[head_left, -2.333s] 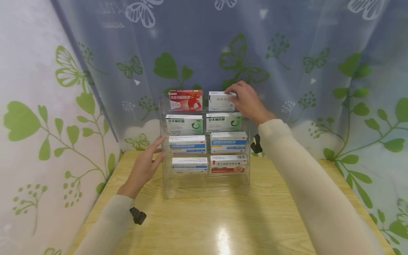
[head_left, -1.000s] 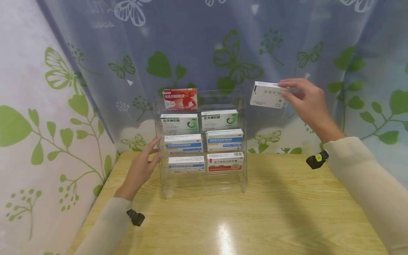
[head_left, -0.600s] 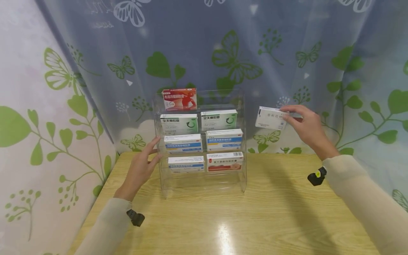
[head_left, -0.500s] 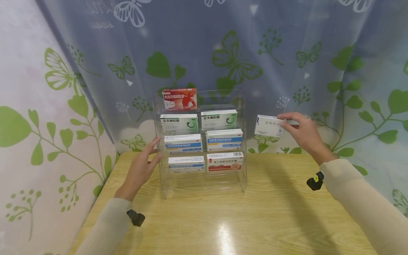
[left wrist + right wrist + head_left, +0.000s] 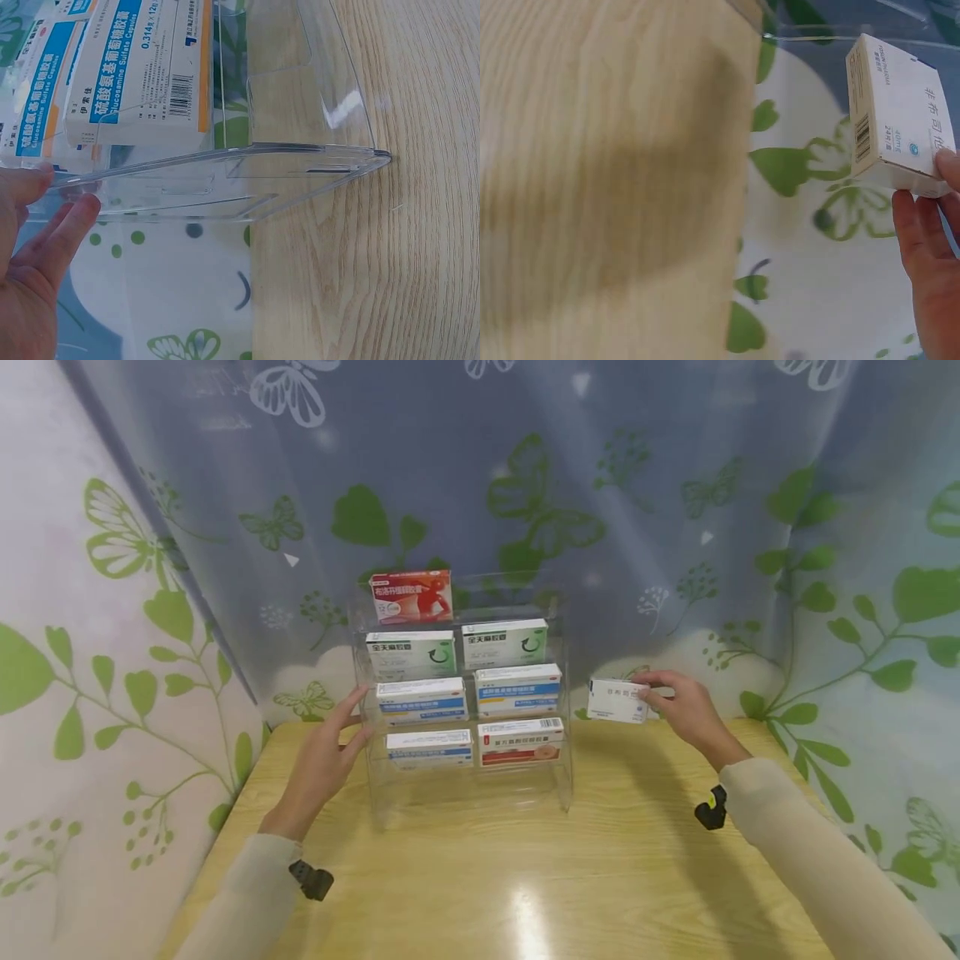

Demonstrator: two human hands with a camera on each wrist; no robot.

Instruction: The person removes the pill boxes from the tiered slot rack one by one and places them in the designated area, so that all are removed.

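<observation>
My right hand pinches a white medicine box by its right end, between thumb and fingers. It is held up to the right of a clear tiered display rack, just above the table's back edge in the head view. In the right wrist view, the box shows its barcode end and printed front. My left hand touches the rack's left side with extended fingers. Up close in the left wrist view, those fingertips lie against the clear side panel.
On the rack stand a red medicine box, white-and-green boxes, blue-striped boxes and a white-and-red box. The top tier's right half holds nothing. A wooden table lies below; a patterned curtain hangs behind.
My right hand has lifted the white medicine box off the rack's top right, carried it rightward, then lowered it. My left hand stays at the rack's left side.
</observation>
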